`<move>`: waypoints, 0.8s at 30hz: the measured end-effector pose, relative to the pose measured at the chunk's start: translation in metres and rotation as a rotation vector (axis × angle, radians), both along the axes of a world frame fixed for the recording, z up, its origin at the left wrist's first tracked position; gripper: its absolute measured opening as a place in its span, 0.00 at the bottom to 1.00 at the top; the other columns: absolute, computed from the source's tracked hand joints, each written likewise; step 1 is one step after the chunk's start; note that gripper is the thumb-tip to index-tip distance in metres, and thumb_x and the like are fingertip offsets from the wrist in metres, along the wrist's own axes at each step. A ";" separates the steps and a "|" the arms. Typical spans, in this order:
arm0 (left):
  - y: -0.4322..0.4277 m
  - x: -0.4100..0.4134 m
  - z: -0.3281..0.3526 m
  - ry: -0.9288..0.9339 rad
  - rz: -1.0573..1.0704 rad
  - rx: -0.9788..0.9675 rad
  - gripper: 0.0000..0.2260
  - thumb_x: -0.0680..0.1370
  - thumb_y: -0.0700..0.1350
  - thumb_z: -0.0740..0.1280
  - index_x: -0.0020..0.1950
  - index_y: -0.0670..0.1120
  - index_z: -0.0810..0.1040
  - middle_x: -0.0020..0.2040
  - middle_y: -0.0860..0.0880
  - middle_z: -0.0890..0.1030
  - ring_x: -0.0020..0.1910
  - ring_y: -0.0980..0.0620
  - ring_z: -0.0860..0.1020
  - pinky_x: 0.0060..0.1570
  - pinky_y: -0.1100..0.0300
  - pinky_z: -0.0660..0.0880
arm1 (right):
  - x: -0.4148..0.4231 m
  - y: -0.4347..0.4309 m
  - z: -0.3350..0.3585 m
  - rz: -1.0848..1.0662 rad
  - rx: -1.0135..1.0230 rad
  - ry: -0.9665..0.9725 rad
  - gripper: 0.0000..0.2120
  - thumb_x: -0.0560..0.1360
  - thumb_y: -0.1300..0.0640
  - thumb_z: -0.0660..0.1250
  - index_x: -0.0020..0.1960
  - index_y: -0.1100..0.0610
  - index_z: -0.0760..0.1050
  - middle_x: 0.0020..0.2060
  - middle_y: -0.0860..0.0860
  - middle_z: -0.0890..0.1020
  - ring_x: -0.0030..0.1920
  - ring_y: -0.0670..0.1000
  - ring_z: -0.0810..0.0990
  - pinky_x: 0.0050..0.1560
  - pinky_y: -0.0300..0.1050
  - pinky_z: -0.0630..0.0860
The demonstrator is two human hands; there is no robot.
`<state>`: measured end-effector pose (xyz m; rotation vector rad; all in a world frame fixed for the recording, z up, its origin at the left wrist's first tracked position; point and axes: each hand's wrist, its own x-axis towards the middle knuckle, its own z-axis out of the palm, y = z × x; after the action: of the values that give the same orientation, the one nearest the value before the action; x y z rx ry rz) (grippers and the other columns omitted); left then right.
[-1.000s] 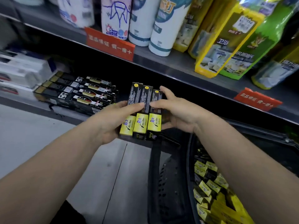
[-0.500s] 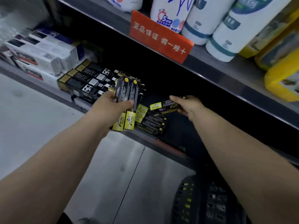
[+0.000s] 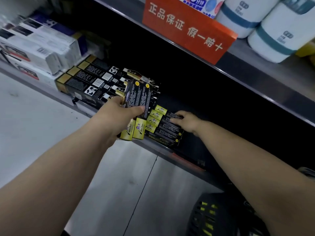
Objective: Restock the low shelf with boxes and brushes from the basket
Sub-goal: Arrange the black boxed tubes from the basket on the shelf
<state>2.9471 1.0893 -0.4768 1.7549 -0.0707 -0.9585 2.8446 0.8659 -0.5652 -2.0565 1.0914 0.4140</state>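
1. Black-and-yellow boxes (image 3: pixel 138 101), two of them, are sitting in the left hand (image 3: pixel 117 116), which is gripping them just above the shelf (image 3: pixel 153 148) edge.
2. Right hand (image 3: pixel 188 122) is lying loose, fingers flat on the row (image 3: pixel 167 129) of matching boxes on the low shelf.
3. Basket (image 3: pixel 214 217) is standing below the shelf, by the right forearm.

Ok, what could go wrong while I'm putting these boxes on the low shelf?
The two boxes gripped in your left hand stick out past its grip and could slip. The row under your right hand lies at the front edge of the low shelf, so a nudge might push boxes off.
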 end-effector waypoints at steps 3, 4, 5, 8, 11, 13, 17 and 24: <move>-0.004 0.000 -0.002 0.016 -0.007 -0.008 0.29 0.71 0.50 0.73 0.69 0.46 0.68 0.59 0.44 0.78 0.56 0.41 0.77 0.58 0.40 0.74 | 0.002 0.007 0.006 0.061 -0.024 0.023 0.21 0.78 0.51 0.63 0.69 0.55 0.68 0.65 0.56 0.73 0.62 0.55 0.74 0.63 0.46 0.70; -0.005 0.000 -0.002 0.025 -0.007 -0.011 0.30 0.71 0.50 0.73 0.70 0.46 0.67 0.59 0.44 0.78 0.57 0.41 0.77 0.58 0.40 0.74 | 0.003 0.008 0.010 0.126 -0.078 0.084 0.23 0.78 0.51 0.62 0.71 0.56 0.65 0.67 0.57 0.71 0.64 0.56 0.72 0.64 0.46 0.69; -0.006 -0.001 -0.002 0.037 0.000 -0.016 0.31 0.71 0.50 0.73 0.71 0.45 0.66 0.59 0.43 0.78 0.57 0.41 0.77 0.58 0.41 0.74 | 0.004 0.010 0.015 0.208 -0.165 0.167 0.26 0.79 0.50 0.62 0.73 0.56 0.61 0.69 0.57 0.68 0.66 0.56 0.70 0.65 0.47 0.68; -0.009 -0.004 -0.001 0.079 0.008 -0.021 0.33 0.70 0.48 0.74 0.71 0.45 0.65 0.56 0.43 0.79 0.53 0.43 0.79 0.53 0.45 0.77 | 0.013 0.022 0.043 0.349 -0.313 0.148 0.38 0.74 0.50 0.68 0.76 0.53 0.49 0.73 0.58 0.60 0.70 0.58 0.65 0.68 0.53 0.66; -0.011 -0.008 0.002 0.126 -0.026 -0.039 0.25 0.70 0.47 0.74 0.64 0.44 0.72 0.48 0.45 0.82 0.43 0.48 0.81 0.36 0.56 0.79 | 0.022 0.040 0.083 0.421 -0.167 -0.212 0.49 0.68 0.56 0.76 0.76 0.49 0.46 0.74 0.56 0.57 0.72 0.54 0.62 0.69 0.49 0.65; -0.011 -0.010 0.005 0.181 -0.039 -0.055 0.21 0.70 0.46 0.74 0.61 0.43 0.75 0.47 0.44 0.83 0.41 0.47 0.82 0.34 0.56 0.79 | 0.021 0.049 0.105 0.550 -0.191 -0.331 0.48 0.67 0.59 0.75 0.76 0.49 0.48 0.74 0.52 0.57 0.71 0.49 0.61 0.65 0.40 0.64; -0.012 -0.014 0.014 0.304 -0.076 -0.127 0.19 0.71 0.47 0.72 0.58 0.39 0.75 0.41 0.43 0.83 0.29 0.48 0.81 0.22 0.61 0.74 | 0.008 0.057 0.127 0.659 -0.294 -0.412 0.35 0.68 0.60 0.74 0.70 0.51 0.62 0.66 0.47 0.68 0.64 0.45 0.68 0.61 0.37 0.66; -0.015 -0.011 0.013 0.256 0.047 -0.063 0.20 0.75 0.52 0.69 0.61 0.42 0.73 0.44 0.44 0.80 0.36 0.46 0.79 0.35 0.50 0.79 | -0.012 0.008 0.105 0.539 -0.487 -0.147 0.17 0.71 0.51 0.72 0.55 0.56 0.71 0.48 0.51 0.74 0.48 0.53 0.74 0.42 0.43 0.66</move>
<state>2.9360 1.0743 -0.4641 1.5568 0.1037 -1.1263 2.8325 0.8736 -0.4605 -2.7713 0.5682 0.2630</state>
